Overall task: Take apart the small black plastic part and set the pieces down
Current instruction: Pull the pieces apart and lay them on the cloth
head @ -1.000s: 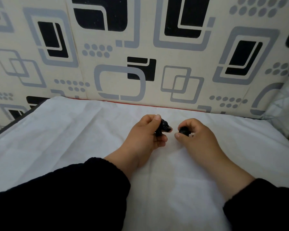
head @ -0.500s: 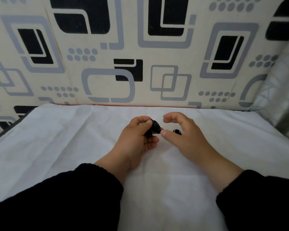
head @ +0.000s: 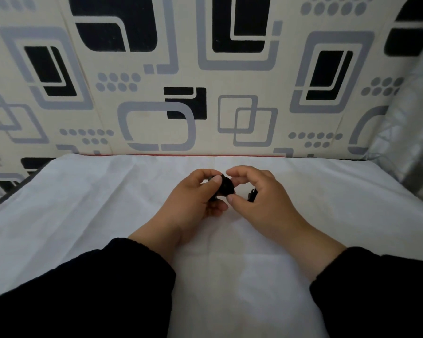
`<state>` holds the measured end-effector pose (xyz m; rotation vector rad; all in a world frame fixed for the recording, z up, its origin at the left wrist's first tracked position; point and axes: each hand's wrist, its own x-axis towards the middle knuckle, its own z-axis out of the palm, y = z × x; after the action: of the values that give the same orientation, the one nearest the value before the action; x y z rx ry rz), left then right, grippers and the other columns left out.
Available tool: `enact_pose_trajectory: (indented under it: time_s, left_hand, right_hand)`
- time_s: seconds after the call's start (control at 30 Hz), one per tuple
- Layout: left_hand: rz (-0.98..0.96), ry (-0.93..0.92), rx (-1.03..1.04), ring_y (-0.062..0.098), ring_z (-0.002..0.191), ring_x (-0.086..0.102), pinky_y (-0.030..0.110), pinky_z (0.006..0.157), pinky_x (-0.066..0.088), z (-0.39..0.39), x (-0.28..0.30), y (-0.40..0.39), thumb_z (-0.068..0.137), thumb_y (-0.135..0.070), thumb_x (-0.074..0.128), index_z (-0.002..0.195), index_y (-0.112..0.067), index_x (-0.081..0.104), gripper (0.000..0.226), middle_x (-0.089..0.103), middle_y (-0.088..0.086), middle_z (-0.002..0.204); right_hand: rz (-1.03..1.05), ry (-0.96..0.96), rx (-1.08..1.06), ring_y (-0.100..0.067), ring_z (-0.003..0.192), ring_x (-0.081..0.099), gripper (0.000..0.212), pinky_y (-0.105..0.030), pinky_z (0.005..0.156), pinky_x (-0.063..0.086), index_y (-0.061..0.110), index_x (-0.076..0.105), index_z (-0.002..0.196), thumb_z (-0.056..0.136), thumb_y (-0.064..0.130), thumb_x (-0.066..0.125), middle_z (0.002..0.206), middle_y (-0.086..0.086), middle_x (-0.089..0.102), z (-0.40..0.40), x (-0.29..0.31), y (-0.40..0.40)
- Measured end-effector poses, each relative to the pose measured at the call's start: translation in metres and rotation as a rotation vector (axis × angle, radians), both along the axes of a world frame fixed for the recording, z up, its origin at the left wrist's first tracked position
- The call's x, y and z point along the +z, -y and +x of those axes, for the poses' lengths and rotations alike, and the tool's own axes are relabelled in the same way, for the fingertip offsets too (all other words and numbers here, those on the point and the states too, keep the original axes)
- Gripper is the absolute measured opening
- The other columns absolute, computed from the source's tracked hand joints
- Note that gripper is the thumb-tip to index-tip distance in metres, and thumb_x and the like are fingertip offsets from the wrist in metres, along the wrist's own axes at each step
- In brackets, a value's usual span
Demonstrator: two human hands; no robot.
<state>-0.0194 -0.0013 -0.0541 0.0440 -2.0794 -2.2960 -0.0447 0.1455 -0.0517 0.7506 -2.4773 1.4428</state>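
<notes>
My left hand [head: 193, 198] grips the small black plastic part [head: 226, 186] between thumb and fingers, a little above the white cloth. My right hand [head: 259, 198] is beside it, with its forefinger over the top of the part and its thumb tip at the part's lower right edge; the fingers pinch the part's rounded end. A separate small black piece [head: 252, 194] lies on the cloth just behind my right hand, partly hidden by it. Most of the held part is covered by my fingers.
A white cloth [head: 108, 215] covers the surface in front of me. A patterned cushion back [head: 205, 81] rises behind it. A grey crinkled cover [head: 410, 132] stands at the right edge. Both arms wear black sleeves [head: 83, 284].
My right hand let go of a small black piece, which now lies on the cloth, and moved left onto the part in my left hand. The view shifted slightly.
</notes>
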Motion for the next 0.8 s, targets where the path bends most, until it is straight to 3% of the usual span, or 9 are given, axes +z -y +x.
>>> enact_pose_trajectory:
  time_s: [0.13,0.23,0.33,0.4,0.5,0.8]
  left_hand:
    - [-0.159,-0.017,0.005,0.013,0.057,0.062,0.022,0.055,0.050,0.001,-0.001,0.000,0.089,-0.023,0.052,0.095,-0.019,0.061,0.011,0.073,0.000,0.076]
    - [-0.546,-0.101,0.163,0.001,0.050,0.058,0.007,0.049,0.042,-0.003,0.001,0.009,0.084,-0.030,0.057,0.086,-0.027,0.058,0.004,0.070,-0.009,0.067]
    - [-0.919,-0.137,0.234,0.003,0.071,0.054,0.006,0.057,0.036,-0.004,0.000,0.017,0.080,-0.030,0.061,0.094,-0.027,0.057,0.014,0.061,-0.014,0.081]
    - [-1.041,-0.111,0.208,0.014,0.086,0.056,0.016,0.068,0.036,-0.004,-0.003,0.017,0.081,-0.027,0.061,0.103,-0.023,0.059,0.023,0.064,-0.005,0.095]
    - [-1.129,-0.093,0.196,0.023,0.096,0.057,0.024,0.074,0.036,-0.004,-0.003,0.015,0.080,-0.025,0.061,0.107,-0.020,0.060,0.028,0.062,0.005,0.107]
    - [-1.147,-0.029,0.149,0.023,0.103,0.056,0.027,0.080,0.041,-0.003,-0.003,0.016,0.074,-0.038,0.066,0.117,-0.024,0.056,0.046,0.056,0.005,0.115]
  right_hand:
    - [0.028,-0.040,0.001,-0.002,0.105,0.042,0.028,-0.004,0.081,0.032,0.034,0.062,0.097,0.071,0.025,0.065,0.084,0.022,0.058,0.000,0.000,0.003]
    - [0.057,-0.055,-0.032,-0.007,0.105,0.041,0.023,-0.024,0.085,0.041,0.032,0.062,0.094,0.072,0.028,0.064,0.084,0.021,0.058,-0.002,-0.001,0.002]
    - [0.143,0.005,-0.036,-0.014,0.110,0.040,0.027,-0.036,0.092,0.041,0.030,0.062,0.098,0.071,0.028,0.064,0.084,0.024,0.055,-0.004,-0.003,0.001]
    - [0.268,0.034,-0.032,-0.017,0.113,0.039,0.033,-0.033,0.096,0.036,0.031,0.060,0.104,0.072,0.031,0.063,0.091,0.019,0.057,-0.006,-0.006,0.001]
    - [0.387,0.060,-0.054,-0.016,0.116,0.036,0.041,-0.027,0.094,0.030,0.034,0.055,0.112,0.072,0.036,0.063,0.106,0.011,0.059,-0.009,-0.010,0.001]
    - [0.411,0.055,-0.062,-0.016,0.117,0.035,0.043,-0.029,0.096,0.028,0.036,0.054,0.111,0.070,0.037,0.064,0.110,0.010,0.058,-0.008,-0.012,0.002]
